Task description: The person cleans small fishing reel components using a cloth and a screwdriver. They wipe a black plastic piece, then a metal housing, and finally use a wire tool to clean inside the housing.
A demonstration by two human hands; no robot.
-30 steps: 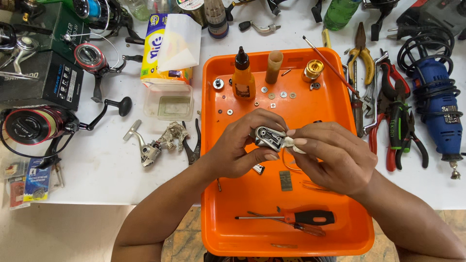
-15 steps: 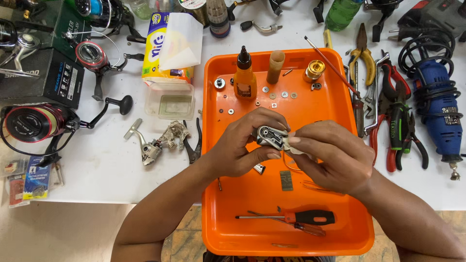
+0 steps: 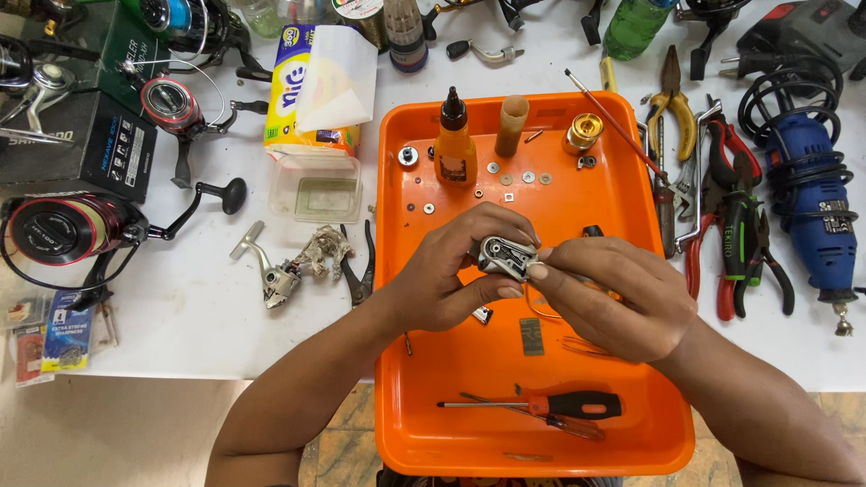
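While both hands have barely shifted over the orange tray (image 3: 406,433) since a second ago, the left hand (image 3: 451,275) still pinches the small silver reel part (image 3: 505,256); the right hand (image 3: 609,293) presses fingertips against it, hiding its far end.

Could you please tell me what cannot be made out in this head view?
- Grey reel part: mostly covered by the left hand and right hand.
- Washers on the orange tray: too small to tell apart.
- Black drill: cut off by the top edge.
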